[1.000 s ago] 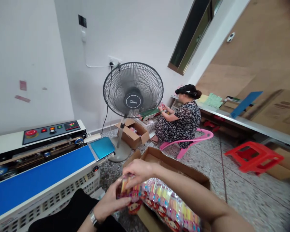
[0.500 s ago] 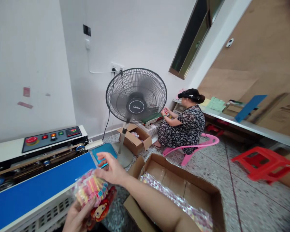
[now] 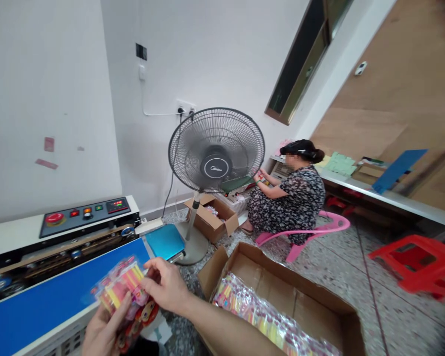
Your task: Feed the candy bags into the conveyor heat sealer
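Note:
My left hand grips a bundle of clear plastic packets with pink and yellow sticks inside and red cartoon-figure pieces at the lower end. Its thumb lies across the top of the bundle. At the right edge of the packets, my right hand is closed with thumb and fingers pinching them. Both hands are in front of a blue conveyor belt, the packets overlapping its near edge in view. Right of my forearm stands an open cardboard box with a row of similar shiny packets.
Behind the belt runs a sealing machine's control panel. A standing fan rises beyond a blue plate. A smaller box sits near a seated person on a pink chair. A red stool is at right.
My right hand has lowered and its fingers have closed on the packets' edge. The bundle has tilted, showing its sticks more clearly. The view has shifted slightly left.

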Action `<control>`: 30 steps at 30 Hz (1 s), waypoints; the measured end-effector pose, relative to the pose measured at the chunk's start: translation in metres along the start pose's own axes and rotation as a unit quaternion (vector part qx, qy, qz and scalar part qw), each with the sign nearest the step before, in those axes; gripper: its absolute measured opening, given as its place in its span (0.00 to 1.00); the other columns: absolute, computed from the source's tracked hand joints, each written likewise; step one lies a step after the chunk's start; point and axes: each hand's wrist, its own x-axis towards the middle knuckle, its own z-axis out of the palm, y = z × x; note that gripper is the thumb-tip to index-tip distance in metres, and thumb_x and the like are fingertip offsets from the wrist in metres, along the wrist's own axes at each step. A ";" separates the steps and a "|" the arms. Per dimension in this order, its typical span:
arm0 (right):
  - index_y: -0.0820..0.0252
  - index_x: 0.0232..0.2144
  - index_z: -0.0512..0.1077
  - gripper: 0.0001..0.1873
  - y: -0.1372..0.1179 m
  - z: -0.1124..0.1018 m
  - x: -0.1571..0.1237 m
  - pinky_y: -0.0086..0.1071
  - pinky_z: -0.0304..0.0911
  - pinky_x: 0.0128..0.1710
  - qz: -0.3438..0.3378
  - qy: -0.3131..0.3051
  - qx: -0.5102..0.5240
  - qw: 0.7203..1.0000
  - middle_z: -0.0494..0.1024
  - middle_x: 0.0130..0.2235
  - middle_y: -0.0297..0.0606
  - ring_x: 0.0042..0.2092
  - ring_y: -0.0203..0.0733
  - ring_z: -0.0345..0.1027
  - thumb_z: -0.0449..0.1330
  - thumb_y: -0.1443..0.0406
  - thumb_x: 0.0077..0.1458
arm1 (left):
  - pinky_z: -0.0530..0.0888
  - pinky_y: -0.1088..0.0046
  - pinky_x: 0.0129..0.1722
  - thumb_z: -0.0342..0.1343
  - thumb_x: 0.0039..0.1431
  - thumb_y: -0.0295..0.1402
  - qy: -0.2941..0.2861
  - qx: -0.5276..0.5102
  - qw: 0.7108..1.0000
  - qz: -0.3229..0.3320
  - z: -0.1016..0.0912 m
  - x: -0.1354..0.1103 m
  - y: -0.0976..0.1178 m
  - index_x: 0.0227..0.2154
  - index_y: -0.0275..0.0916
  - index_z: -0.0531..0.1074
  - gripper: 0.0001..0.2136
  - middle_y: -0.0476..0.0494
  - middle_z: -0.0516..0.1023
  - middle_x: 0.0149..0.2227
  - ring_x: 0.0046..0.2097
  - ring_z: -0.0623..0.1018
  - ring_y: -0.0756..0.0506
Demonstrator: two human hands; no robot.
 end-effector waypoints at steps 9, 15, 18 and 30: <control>0.57 0.38 0.59 0.09 0.025 0.024 0.019 0.30 0.62 0.33 0.039 -0.003 0.171 0.984 0.71 0.32 0.33 0.33 0.37 0.67 0.51 0.60 0.56 | 0.71 0.63 0.45 0.62 0.44 0.33 0.018 -0.021 0.989 0.142 -0.008 0.020 0.002 0.41 0.37 0.70 0.19 0.39 0.78 0.41 0.43 0.77 0.39; 0.56 0.35 0.60 0.10 0.030 0.040 0.026 0.30 0.64 0.32 0.039 0.007 0.194 0.980 0.69 0.35 0.36 0.34 0.38 0.67 0.53 0.58 0.54 | 0.72 0.62 0.43 0.63 0.43 0.32 0.033 -0.003 0.986 0.164 -0.021 0.031 0.007 0.41 0.35 0.68 0.20 0.35 0.77 0.42 0.42 0.77 0.39; 0.56 0.34 0.59 0.10 0.047 0.042 0.042 0.30 0.64 0.29 0.058 0.033 0.206 0.976 0.68 0.32 0.35 0.30 0.37 0.66 0.52 0.57 0.54 | 0.73 0.64 0.41 0.65 0.41 0.32 0.069 0.004 0.985 0.161 -0.032 0.037 0.009 0.39 0.35 0.68 0.20 0.37 0.78 0.40 0.39 0.78 0.40; 0.57 0.37 0.64 0.11 0.133 0.049 0.140 0.33 0.61 0.34 0.205 0.116 -0.085 0.968 0.76 0.32 0.38 0.35 0.44 0.71 0.52 0.65 0.48 | 0.74 0.67 0.38 0.66 0.38 0.32 0.121 0.014 0.984 0.131 -0.064 0.038 0.008 0.36 0.36 0.70 0.19 0.41 0.80 0.36 0.37 0.79 0.42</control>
